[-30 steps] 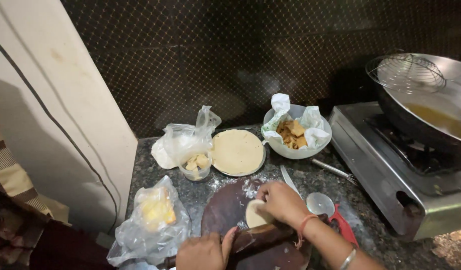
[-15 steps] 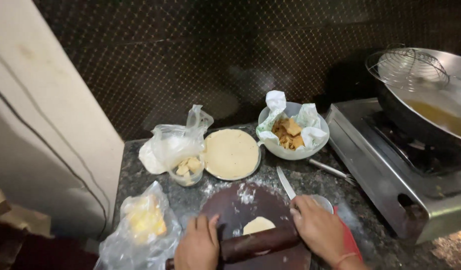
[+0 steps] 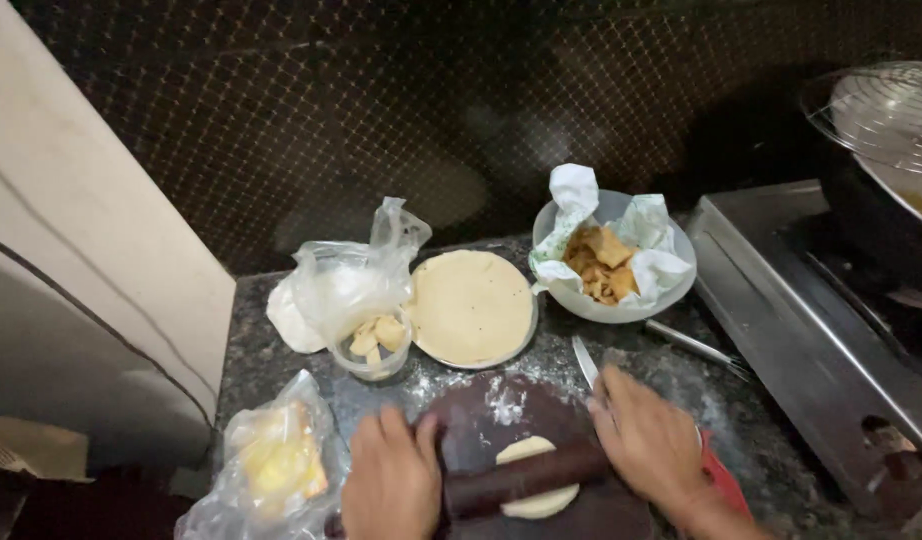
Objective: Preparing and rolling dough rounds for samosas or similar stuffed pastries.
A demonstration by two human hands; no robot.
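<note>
both hands down on the rolling pin (image 3: 526,478) here, a dark wooden one lying slightly tilted across the small pale dough disc (image 3: 537,480). the left hand (image 3: 393,487) presses flat on the pin's left end, fingers together and stretched forward, its grip a flat palm rather than a wrap. the right hand (image 3: 649,447) does the same on the right end, fingers laid out forward over the pin. the dough sits on a round dark rolling board (image 3: 501,415), dusted with white flour toward its far edge, at the near side of the speckled tabletop (image 3: 771,455). just beyond the board lies a plate (image 3: 473,308) with a rolled-out flat round on it. left of that, a small clear cup of dough pieces (image 3: 373,342) under a crumpled plastic bag (image 3: 343,280). at the near left, another bag with something yellow (image 3: 273,462). far right of the plate, a paper-lined bowl of fried pieces (image 3: 613,262). a knife (image 3: 585,362) lies by the right hand. a stove (image 3: 821,330) stands at the right with a dark pan (image 3: 881,200) on it.
</note>
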